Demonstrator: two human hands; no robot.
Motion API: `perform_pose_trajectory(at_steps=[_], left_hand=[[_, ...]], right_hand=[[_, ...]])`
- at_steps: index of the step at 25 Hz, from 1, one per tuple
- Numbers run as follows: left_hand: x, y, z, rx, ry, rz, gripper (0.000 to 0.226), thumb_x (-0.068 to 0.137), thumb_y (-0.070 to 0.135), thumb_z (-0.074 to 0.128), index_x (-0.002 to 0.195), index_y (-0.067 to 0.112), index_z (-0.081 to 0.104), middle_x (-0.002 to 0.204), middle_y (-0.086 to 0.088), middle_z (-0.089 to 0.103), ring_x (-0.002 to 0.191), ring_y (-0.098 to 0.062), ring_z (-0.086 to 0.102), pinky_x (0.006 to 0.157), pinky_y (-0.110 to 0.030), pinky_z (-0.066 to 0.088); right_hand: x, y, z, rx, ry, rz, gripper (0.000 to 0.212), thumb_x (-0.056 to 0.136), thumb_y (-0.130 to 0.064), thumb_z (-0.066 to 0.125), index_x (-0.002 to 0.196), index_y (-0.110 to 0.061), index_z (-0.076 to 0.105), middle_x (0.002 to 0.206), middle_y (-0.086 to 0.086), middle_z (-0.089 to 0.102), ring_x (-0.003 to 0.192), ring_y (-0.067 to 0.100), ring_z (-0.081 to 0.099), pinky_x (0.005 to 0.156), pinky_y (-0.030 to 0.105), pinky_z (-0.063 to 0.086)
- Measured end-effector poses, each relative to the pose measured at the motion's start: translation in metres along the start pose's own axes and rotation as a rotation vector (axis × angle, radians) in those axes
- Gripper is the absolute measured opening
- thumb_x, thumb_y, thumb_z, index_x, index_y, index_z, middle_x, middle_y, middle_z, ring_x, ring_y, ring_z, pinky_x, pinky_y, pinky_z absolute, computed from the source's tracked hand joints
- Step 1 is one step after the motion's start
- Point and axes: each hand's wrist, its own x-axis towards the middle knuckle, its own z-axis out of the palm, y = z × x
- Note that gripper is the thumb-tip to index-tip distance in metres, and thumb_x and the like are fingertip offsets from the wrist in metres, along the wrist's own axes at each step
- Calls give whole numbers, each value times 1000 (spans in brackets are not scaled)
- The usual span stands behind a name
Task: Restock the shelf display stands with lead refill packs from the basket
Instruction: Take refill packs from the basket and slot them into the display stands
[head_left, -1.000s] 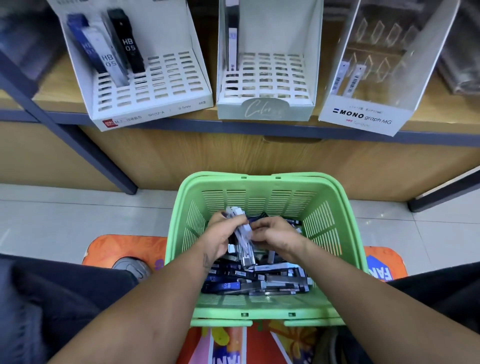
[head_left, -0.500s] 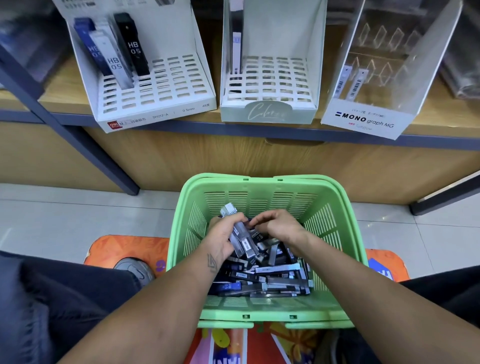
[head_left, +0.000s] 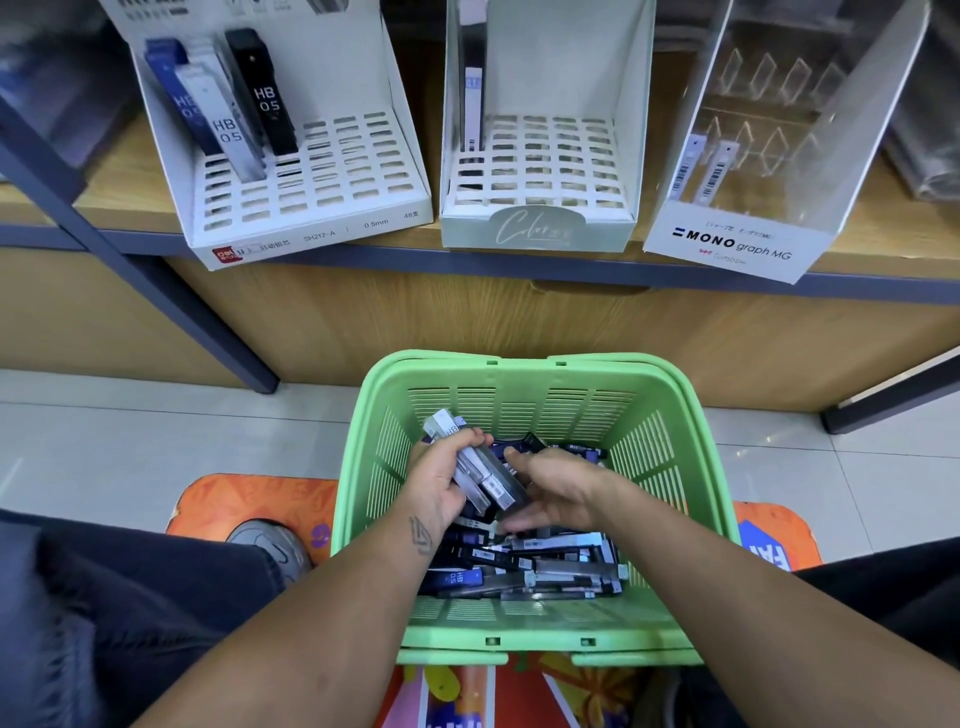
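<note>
Partly hidden — packs (head_left: 480, 475) under left hand (head_left: 439, 486)

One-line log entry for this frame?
phase: picking | left hand: grips bundle of refill packs | right hand: open beside bundle | basket: stocked | stands: not yet reached

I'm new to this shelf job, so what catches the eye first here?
A green basket on the floor, heaped with lead refill packs, sits centre frame. The left hand grips a bunch of packs above the heap, right hand alongside. On the shelf above stand three mostly unfilled display stands.
</note>
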Motion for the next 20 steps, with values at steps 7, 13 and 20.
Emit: perform_pose_trajectory(at_steps=[7,13,20], left_hand=[[-8,8,1,-43,-82,-22,43,83,-14,64,124,-9,57,113,-25,71,94,-33,73,77,-50,61],[-21,26,3,178,-128,-56,62,75,-18,71,130,-8,47,107,-30,71,93,-38,74,69,-45,61],[-67,75,35,417,-401,-4,42,74,-8,77,115,-3,68,102,-24,72,82,-29,73,81,-42,62]], right_hand=[[-1,-11,3,222,-88,-34,30,100,10,36,124,9,55,114,29,69,99,38,73,79,43,63],[-17,-30,-9,-313,12,-188,28,94,5,54,118,-5,65,110,17,74,91,24,72,85,40,61],[-70,-80,-12,-263,21,-465,16,88,-17,77,96,-5,69,77,9,67,62,15,56,56,24,42]])
